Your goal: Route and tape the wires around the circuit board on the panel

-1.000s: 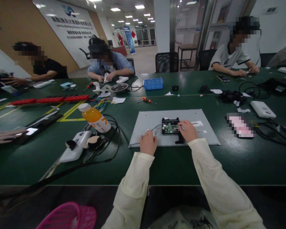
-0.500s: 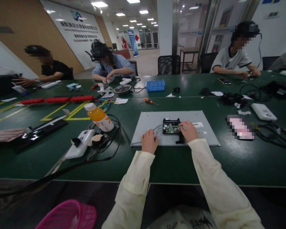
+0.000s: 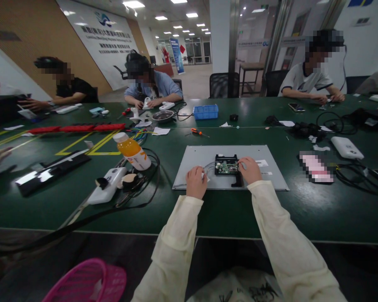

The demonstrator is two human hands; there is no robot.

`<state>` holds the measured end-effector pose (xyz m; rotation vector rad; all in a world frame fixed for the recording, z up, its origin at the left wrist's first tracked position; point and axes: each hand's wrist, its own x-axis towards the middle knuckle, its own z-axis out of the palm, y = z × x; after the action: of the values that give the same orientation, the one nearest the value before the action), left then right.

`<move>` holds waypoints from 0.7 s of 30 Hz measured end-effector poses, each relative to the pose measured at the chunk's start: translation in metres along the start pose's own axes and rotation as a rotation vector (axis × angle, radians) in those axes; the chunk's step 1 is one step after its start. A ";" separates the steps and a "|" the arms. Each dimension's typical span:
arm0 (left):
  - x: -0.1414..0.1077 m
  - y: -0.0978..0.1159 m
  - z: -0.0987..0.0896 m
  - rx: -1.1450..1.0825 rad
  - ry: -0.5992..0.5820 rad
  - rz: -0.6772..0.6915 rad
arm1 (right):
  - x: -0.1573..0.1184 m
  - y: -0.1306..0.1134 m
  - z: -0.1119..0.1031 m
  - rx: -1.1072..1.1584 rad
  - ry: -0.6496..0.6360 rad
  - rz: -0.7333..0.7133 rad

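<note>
A flat grey panel (image 3: 204,155) lies on the green table. On it sits a black frame holding a green circuit board (image 3: 227,167), with thin grey cables running out to the left. My left hand (image 3: 196,182) is over the panel's left part, its fingers closed round the cable end; what exactly they grip is too small to tell. At the board's right edge is my right hand (image 3: 250,170), fingers pinched together there, their contents hidden. White labels (image 3: 262,163) are on the panel right of the board.
Left stand an orange juice bottle (image 3: 132,152), a white power bank (image 3: 108,184) and coiled cables. A screwdriver (image 3: 196,131) and blue basket (image 3: 205,111) are beyond the panel. On the right lies a pink phone (image 3: 316,167). Other people sit around the table.
My hands have hardly moved. At the far left, a person's hand has drawn back from the black strip. The person in blue now holds a white object.
</note>
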<state>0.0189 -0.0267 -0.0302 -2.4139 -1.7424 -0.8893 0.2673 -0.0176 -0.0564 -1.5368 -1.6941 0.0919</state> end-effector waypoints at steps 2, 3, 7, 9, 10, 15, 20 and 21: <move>0.000 0.001 -0.002 0.001 -0.003 0.004 | 0.000 0.000 0.001 -0.001 0.002 -0.007; 0.000 0.002 -0.002 0.001 -0.003 0.007 | 0.000 0.000 0.001 -0.002 0.002 -0.012; 0.001 0.003 -0.003 0.015 0.009 0.016 | 0.000 0.001 0.001 -0.007 0.000 -0.012; 0.001 0.003 -0.003 0.018 0.015 0.021 | 0.001 0.000 0.000 -0.006 -0.001 -0.007; 0.001 0.003 -0.003 0.016 0.018 0.024 | 0.001 0.000 0.000 -0.005 0.001 -0.006; 0.001 0.003 -0.002 0.006 0.008 0.030 | 0.003 -0.004 -0.005 0.001 0.023 -0.005; 0.002 0.002 -0.003 0.011 -0.007 0.010 | -0.011 -0.024 -0.021 0.016 -0.047 -0.027; 0.002 0.002 -0.003 0.011 -0.007 0.009 | -0.018 -0.030 -0.025 0.021 -0.052 -0.028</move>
<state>0.0200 -0.0267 -0.0257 -2.4188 -1.7329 -0.8684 0.2567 -0.0516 -0.0329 -1.5069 -1.7494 0.1360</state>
